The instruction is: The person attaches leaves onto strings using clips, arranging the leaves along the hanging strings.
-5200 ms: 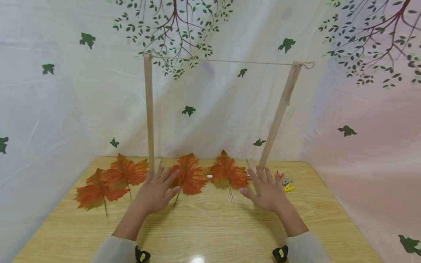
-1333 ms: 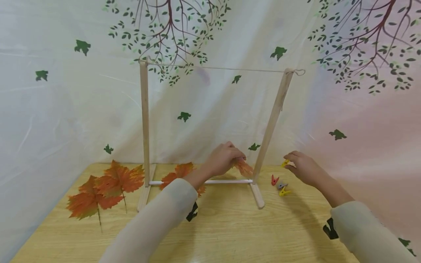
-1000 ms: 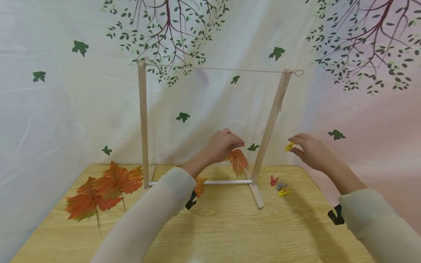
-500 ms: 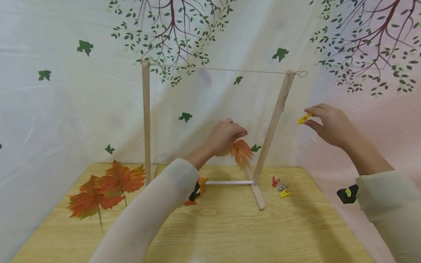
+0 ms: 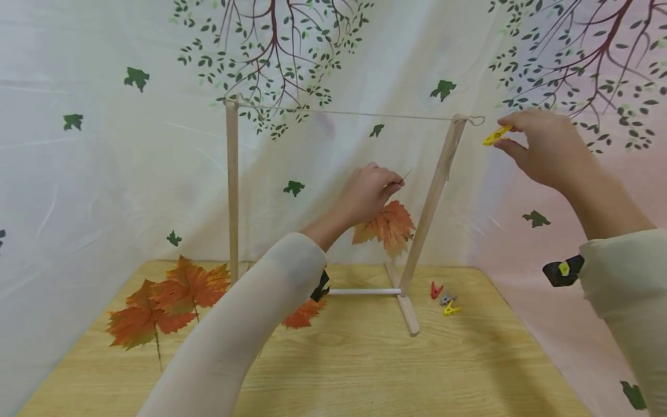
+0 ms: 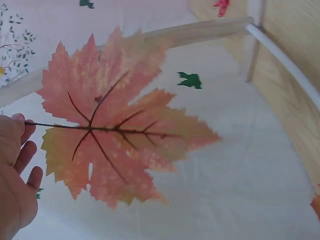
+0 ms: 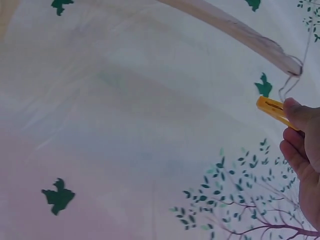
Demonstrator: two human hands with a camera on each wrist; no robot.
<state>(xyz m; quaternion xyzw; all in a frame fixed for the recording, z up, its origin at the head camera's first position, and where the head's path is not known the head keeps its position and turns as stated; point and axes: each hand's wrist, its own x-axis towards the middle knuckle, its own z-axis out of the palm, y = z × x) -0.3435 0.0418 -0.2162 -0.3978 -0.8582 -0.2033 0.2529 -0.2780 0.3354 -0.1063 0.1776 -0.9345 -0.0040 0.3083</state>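
My left hand [image 5: 367, 194] pinches the thin stem of an orange artificial maple leaf [image 5: 391, 226], which hangs tip down inside the wooden frame. The left wrist view shows the same leaf [image 6: 110, 125] spread flat, its dark stem between thumb and fingertips. My right hand [image 5: 552, 145] is raised to the right of the frame's right post [image 5: 435, 197], pinching a yellow clothespin [image 5: 497, 135] between thumb and fingers. In the right wrist view the clothespin [image 7: 272, 109] points away from the fingertips, near the looped string end. A string [image 5: 365, 114] runs between the two post tops, above the left hand.
Two maple leaves [image 5: 190, 284] lie at the table's left; another leaf [image 5: 304, 314] is partly covered by my left sleeve. Red [image 5: 435, 289], grey and yellow clothespins sit right of the frame's foot [image 5: 409, 315]. A white bar [image 5: 365, 291] joins the posts low down.
Both hands were spread over the table at first. Since then the left has lifted a leaf by its stem, and the right has raised a yellow clothespin up to string height.
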